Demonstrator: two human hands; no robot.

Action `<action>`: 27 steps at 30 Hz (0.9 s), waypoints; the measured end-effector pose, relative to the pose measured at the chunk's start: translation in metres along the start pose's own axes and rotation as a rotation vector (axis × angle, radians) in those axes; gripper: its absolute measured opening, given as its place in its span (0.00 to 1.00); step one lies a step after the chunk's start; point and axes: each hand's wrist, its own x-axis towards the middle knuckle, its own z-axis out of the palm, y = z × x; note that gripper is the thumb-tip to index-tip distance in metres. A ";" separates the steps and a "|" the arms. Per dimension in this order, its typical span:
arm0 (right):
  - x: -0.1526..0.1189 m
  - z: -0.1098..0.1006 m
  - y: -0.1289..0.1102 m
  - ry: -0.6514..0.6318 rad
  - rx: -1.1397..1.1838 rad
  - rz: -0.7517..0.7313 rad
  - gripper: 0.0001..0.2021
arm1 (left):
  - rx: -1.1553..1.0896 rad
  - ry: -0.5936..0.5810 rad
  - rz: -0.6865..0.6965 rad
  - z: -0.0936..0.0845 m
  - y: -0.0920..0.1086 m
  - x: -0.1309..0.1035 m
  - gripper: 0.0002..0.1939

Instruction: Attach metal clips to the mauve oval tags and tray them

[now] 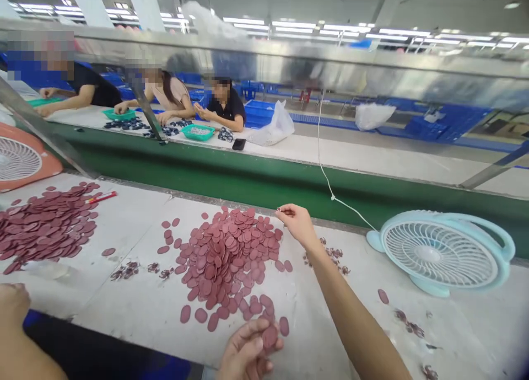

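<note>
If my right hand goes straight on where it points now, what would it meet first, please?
Your right hand would likely meet the green strip beyond the table, or pass above it; its height is unclear.

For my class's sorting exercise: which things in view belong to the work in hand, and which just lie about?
In the work:
- flat maroon oval pieces, piled and in the left hand
- probably small brownish clustered scraps

Lying about, apparently:
- slim red pen-like stick
- pale blue plastic fan
- orange plastic fan
- black rectangular phone
</note>
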 end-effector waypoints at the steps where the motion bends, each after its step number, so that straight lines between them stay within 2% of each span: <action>1: -0.031 -0.007 0.006 -0.010 0.076 -0.010 0.14 | -0.051 0.010 -0.001 0.001 -0.003 0.002 0.13; 3: -0.101 -0.019 0.022 -0.040 0.224 -0.005 0.16 | -0.048 0.026 0.011 0.007 -0.009 0.005 0.13; 4: -0.135 -0.024 0.029 -0.050 0.416 0.024 0.15 | -0.028 0.027 0.011 0.011 -0.011 0.005 0.13; 6: -0.197 -0.028 0.044 -0.130 0.637 0.154 0.13 | 0.017 0.020 -0.006 0.020 -0.018 0.005 0.12; 8: -0.241 -0.027 0.056 -0.129 0.741 0.276 0.12 | 0.068 -0.005 -0.045 0.029 -0.027 0.004 0.12; 10: -0.268 -0.021 0.064 -0.055 0.776 0.363 0.11 | 0.119 -0.048 -0.082 0.036 -0.038 0.004 0.12; 13: -0.286 -0.015 0.075 0.045 0.778 0.389 0.11 | 0.173 -0.110 -0.119 0.044 -0.055 0.003 0.09; 17: -0.294 -0.018 0.085 0.087 0.734 0.377 0.10 | 0.214 -0.104 -0.138 0.050 -0.072 0.004 0.08; 27: -0.297 -0.035 0.097 -0.014 0.806 0.421 0.09 | 0.330 -0.138 -0.106 0.057 -0.084 0.006 0.03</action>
